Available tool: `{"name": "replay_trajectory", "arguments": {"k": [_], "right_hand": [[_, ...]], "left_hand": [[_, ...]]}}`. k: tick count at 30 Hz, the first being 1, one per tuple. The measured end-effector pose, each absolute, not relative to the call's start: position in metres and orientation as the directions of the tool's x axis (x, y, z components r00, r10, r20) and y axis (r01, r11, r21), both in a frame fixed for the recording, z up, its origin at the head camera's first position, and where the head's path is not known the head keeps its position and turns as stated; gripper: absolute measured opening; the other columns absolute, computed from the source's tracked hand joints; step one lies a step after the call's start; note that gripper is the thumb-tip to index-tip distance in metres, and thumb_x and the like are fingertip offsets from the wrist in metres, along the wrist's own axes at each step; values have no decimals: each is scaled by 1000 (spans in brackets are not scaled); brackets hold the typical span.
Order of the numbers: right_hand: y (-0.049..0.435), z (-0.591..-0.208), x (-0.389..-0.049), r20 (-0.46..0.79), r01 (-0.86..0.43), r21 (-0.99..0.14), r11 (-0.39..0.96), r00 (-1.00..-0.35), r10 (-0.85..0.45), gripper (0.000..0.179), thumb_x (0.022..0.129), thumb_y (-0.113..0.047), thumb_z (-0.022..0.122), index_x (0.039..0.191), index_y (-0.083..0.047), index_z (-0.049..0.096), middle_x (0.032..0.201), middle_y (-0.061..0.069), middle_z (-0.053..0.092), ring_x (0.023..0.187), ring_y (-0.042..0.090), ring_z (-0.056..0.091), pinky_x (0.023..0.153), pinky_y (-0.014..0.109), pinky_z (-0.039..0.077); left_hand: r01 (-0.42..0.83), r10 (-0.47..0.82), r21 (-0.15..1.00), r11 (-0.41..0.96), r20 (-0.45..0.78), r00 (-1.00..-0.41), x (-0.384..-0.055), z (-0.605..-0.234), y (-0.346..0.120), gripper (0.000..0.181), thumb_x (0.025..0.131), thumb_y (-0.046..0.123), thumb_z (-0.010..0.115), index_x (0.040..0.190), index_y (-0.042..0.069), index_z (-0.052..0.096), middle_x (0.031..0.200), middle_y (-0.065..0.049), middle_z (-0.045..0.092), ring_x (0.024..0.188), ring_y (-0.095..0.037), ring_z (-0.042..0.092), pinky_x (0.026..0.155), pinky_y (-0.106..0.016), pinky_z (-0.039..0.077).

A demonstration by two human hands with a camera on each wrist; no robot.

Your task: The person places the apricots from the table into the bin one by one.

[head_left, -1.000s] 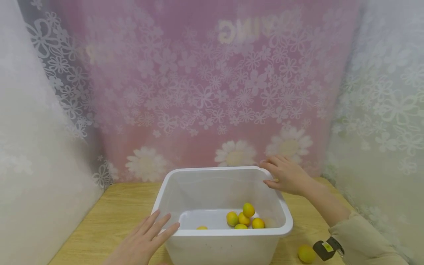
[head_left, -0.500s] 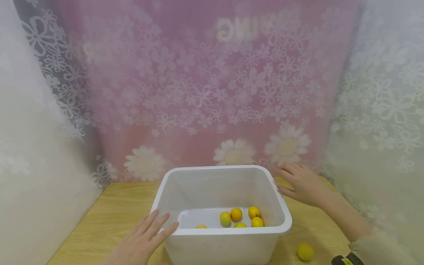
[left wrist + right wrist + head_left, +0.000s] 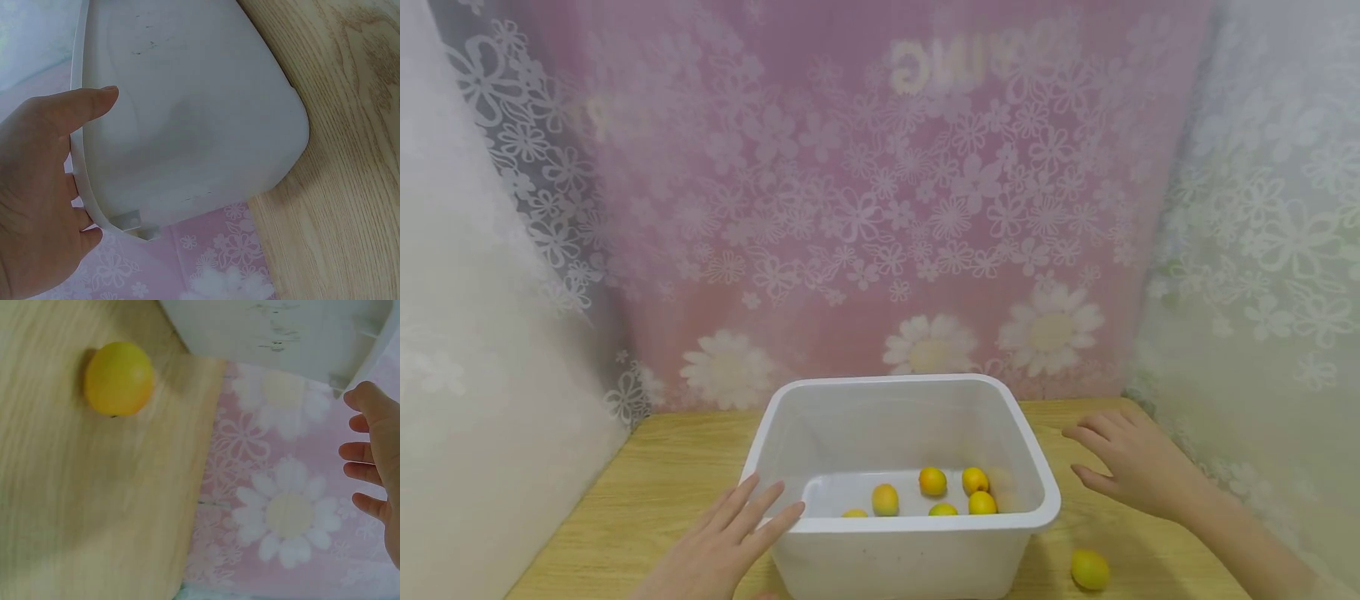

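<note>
A white plastic tub [image 3: 910, 530] stands on the wooden table, with several yellow-orange fruits [image 3: 885, 499] lying on its floor. My left hand [image 3: 718, 542] rests on the tub's near left corner, its fingers straight and spread over the rim. The left wrist view shows the left thumb [image 3: 94, 103] against the outer wall, just past the rim. To the right of the tub, apart from it, my right hand [image 3: 1138, 462] hovers with relaxed fingers and holds nothing. One loose yellow-green fruit [image 3: 1090, 570] lies on the table, nearer the front than that hand.
Wood-grain table top [image 3: 662, 467] extends on both sides of the tub. A pink flowered curtain [image 3: 865, 208] hangs close behind, with pale flowered sheets on the left [image 3: 497, 350] and right [image 3: 1270, 333].
My right hand has moved away from the tub's right rim, to the right and toward me. Inside, some fruits have rolled apart, one leftward. The left hand stays put.
</note>
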State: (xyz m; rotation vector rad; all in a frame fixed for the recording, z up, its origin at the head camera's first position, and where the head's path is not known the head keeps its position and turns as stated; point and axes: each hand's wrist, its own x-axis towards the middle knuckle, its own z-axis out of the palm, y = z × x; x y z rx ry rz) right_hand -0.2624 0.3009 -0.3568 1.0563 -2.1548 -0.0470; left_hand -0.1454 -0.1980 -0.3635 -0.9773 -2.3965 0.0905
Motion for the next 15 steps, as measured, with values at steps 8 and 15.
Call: {"name": "replay_trajectory", "arguments": {"k": [8,15], "right_hand": [[316,-392,-245,519,-647,308,698,-501,-693,50,85,-58,53,105,-13,66,95,-4,58,83,17,56,69,41,50],[320,-420,-236,446,-665,256,701,-563,-696,56,68,-54,74,109,-16,63,101,-8,53,92,16,52,75,44,46]], "left_hand": [[624,658,-247,742,452,-603,-144,-363,-197,74,82,61,54,144,24,35,135,-9,48,120,-37,45,108,-19,-6],[631,665,-255,733,463,-586,-146,-364,-198,75,82,61,56,143,23,37,134,-10,48,120,-38,46,107,-18,-9]]}}
